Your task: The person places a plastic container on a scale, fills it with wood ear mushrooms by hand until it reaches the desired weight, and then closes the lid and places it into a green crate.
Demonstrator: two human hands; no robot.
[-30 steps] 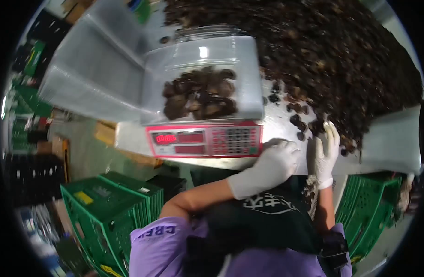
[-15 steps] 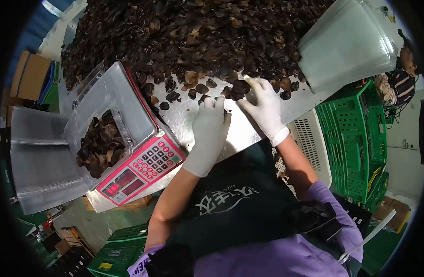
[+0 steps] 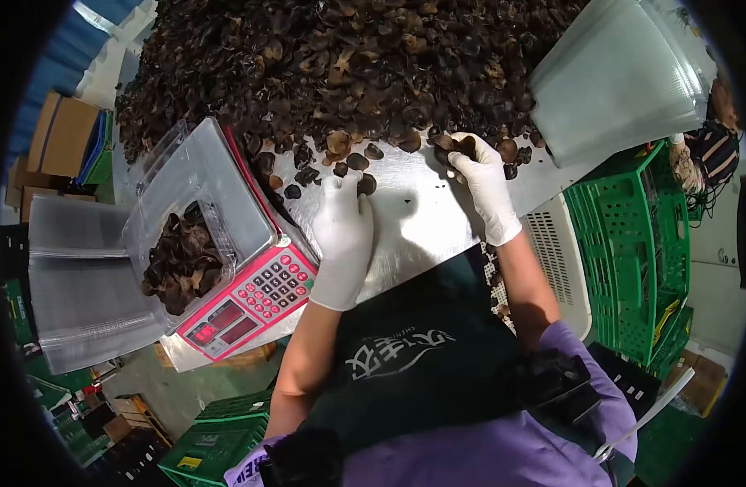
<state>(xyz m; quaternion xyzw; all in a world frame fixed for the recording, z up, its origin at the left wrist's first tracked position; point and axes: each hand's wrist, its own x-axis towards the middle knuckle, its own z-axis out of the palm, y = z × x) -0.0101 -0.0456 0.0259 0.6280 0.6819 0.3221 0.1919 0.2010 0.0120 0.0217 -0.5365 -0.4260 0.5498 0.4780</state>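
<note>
My left hand (image 3: 343,235), in a white glove, is over the metal table (image 3: 405,235), its curled fingertips at a small dark mushroom piece (image 3: 365,184). My right hand (image 3: 485,183), also gloved, pinches dark mushroom pieces (image 3: 454,148) between thumb and fingers at the edge of the large heap (image 3: 348,65). To the left, a pink and silver scale (image 3: 251,296) bears a clear plastic container (image 3: 218,231) with dark mushroom pieces (image 3: 182,260) in it. Whether my left fingers grip a piece is hard to make out.
Stacked clear plastic containers (image 3: 84,284) stand left of the scale, and another stack (image 3: 616,89) is at the upper right. Green crates (image 3: 633,243) and a white basket (image 3: 564,252) are at the right. Cardboard boxes (image 3: 64,138) stand at the far left.
My left hand has moved left, away from my right hand. My right hand has shifted slightly right and now holds mushroom pieces up from the table. The view has shifted a little.
</note>
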